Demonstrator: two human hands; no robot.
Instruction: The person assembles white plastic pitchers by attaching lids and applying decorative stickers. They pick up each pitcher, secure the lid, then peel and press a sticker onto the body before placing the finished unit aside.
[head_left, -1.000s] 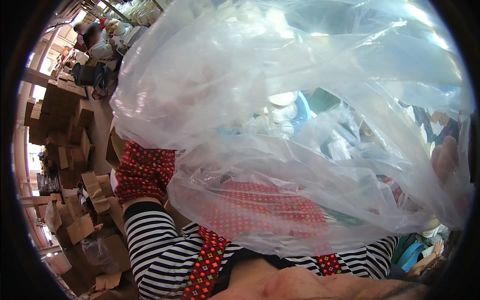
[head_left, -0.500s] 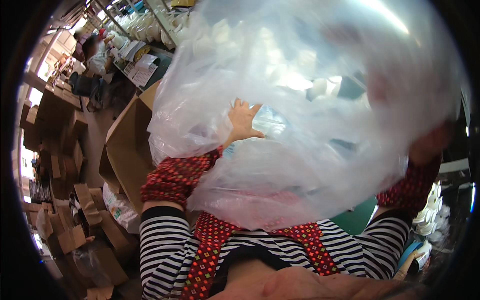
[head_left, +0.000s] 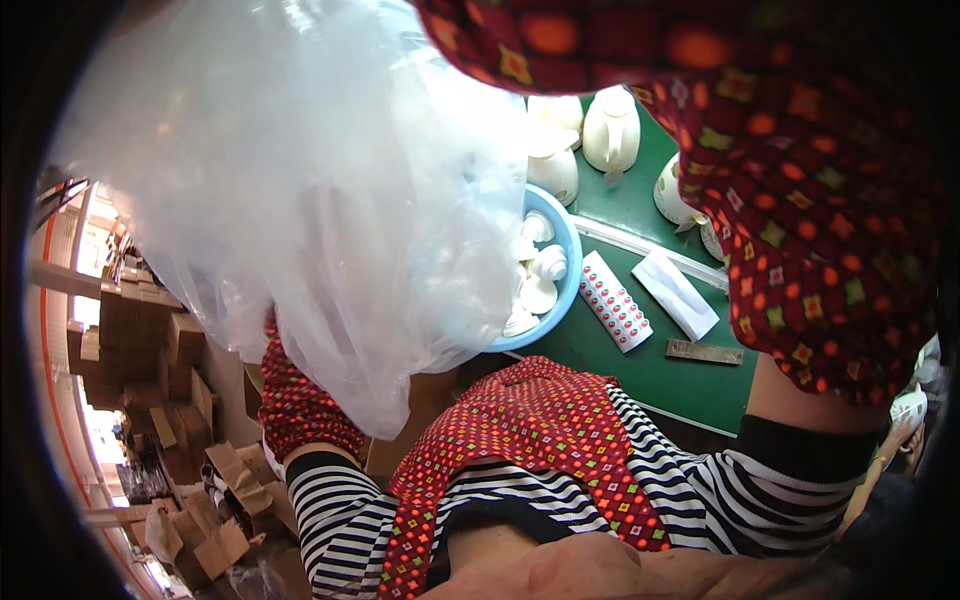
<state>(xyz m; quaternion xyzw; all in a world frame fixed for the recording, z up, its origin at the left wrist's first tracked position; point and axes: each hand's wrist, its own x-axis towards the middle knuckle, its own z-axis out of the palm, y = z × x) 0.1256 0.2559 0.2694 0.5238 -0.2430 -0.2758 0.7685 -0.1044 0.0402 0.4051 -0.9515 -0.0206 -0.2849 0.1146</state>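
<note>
A big clear plastic bag (head_left: 300,200) hangs in front of me and fills the upper left. My left forearm, in a red patterned sleeve (head_left: 300,410), rises behind the bag, which hides my left hand. My right arm, in the same kind of sleeve (head_left: 800,180), crosses the upper right toward the bag's top, and its hand is out of sight. Partly behind the bag, a blue bowl (head_left: 572,270) holding small white ceramic pieces (head_left: 545,265) sits on a green table (head_left: 640,370).
White ceramic jugs (head_left: 610,130) stand at the back of the table. A strip of red-dotted stickers (head_left: 615,300), a white paper packet (head_left: 680,295) and a small metal bar (head_left: 705,352) lie near the bowl. Cardboard boxes (head_left: 150,340) are stacked on the floor at left.
The bag has swung from the centre to the upper left, uncovering the table and bowl. My right arm has lifted across the upper right. My left hand no longer shows through the plastic.
</note>
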